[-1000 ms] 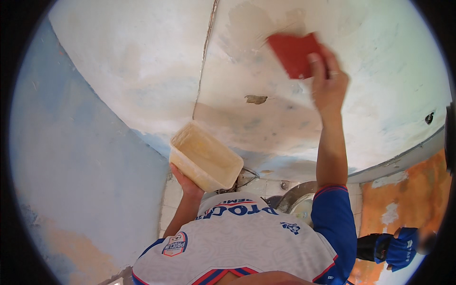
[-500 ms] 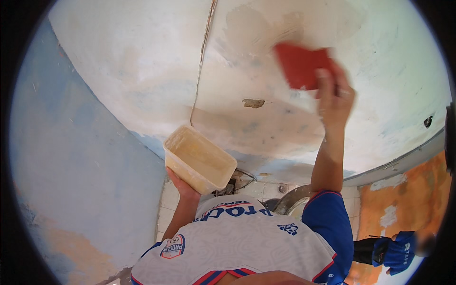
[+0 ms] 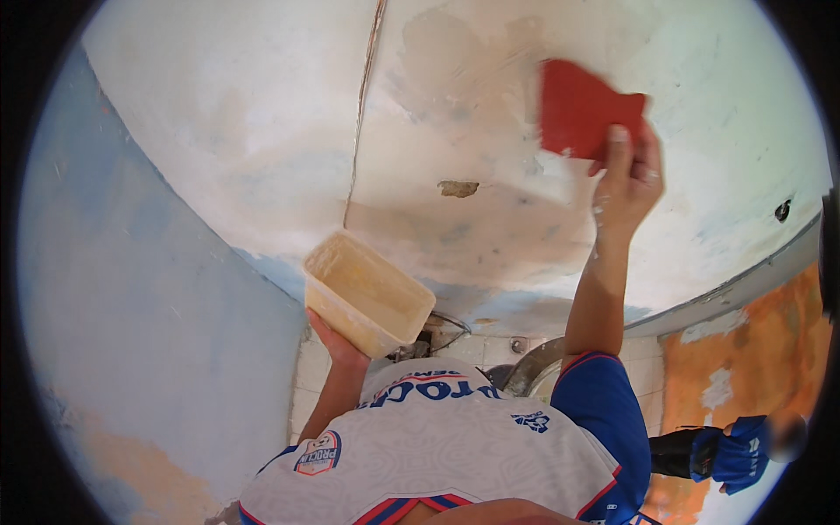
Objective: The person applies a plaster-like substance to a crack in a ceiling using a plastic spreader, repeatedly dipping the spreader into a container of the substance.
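Note:
My right hand point(image 3: 632, 179), raised in front of the wall point(image 3: 306, 131), grips a red flat putty spreader point(image 3: 582, 109) by its narrow end, thumb on the near face. The spreader's broad edge points left, at the wall; whether it touches cannot be made out. Low on the left, my left hand point(image 3: 339, 341) supports a cream plastic tub point(image 3: 376, 324), fingers around its lower left side. The tub is tilted, its open top toward the wall, and a pale residue coats the inside. Damp-looking patches of filler point(image 3: 442, 52) show on the wall left of the spreader.
A cable point(image 3: 363, 96) runs down the wall above the tub. The wall has a chipped hole point(image 3: 458, 188) and a dark opening point(image 3: 782, 210) at right. A blue-grey wall point(image 3: 157, 289) stands left. A person in blue point(image 3: 742, 455) is at lower right, near an orange wall point(image 3: 744, 367).
My right hand has moved the red spreader to the right and slightly up across the wall. The tub and my left hand stay nearly in place.

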The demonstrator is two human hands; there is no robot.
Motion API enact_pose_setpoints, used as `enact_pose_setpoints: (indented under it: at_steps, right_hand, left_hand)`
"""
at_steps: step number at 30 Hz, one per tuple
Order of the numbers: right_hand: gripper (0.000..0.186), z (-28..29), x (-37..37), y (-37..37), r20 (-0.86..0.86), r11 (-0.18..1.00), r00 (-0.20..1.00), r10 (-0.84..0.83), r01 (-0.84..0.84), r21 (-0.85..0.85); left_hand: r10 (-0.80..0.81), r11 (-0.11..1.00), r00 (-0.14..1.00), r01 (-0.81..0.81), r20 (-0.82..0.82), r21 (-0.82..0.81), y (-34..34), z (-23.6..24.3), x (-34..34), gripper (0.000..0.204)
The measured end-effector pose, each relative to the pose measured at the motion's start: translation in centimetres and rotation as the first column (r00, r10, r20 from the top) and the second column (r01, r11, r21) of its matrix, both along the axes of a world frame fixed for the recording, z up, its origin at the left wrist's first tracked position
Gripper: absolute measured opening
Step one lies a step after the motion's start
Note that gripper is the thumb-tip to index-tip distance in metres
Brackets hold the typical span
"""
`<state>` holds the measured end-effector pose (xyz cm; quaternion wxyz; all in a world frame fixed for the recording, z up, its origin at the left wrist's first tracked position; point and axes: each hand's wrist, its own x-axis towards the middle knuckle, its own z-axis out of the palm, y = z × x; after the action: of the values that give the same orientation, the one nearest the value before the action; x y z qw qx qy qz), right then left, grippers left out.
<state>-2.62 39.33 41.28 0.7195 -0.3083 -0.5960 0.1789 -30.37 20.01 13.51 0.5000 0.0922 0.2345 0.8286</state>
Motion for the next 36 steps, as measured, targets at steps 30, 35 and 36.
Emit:
enact_pose_setpoints:
  at_steps: [30,35,36]
  right_hand:
    - [0.025,1.5,-1.8,0.1,0.198,0.984,0.965,-0.171,0.178,-0.018]
    - [0.03,0.7,-2.6,-0.9,0.419,0.994,0.902,0.103,-0.112,-0.004]
    - [0.031,-0.4,-2.8,-0.3,0.613,0.987,0.788,0.046,-0.129,0.092]
  left_hand:
    - [-0.154,0.988,0.978,0.15,0.138,0.04,0.1,-0.9,-0.3,0.08]
    - [-0.156,0.987,0.978,0.148,0.136,0.062,-0.1,-0.9,-0.5,0.081]
    - [-0.155,0.987,0.978,0.149,0.141,0.051,-0.1,-0.9,-0.6,0.081]
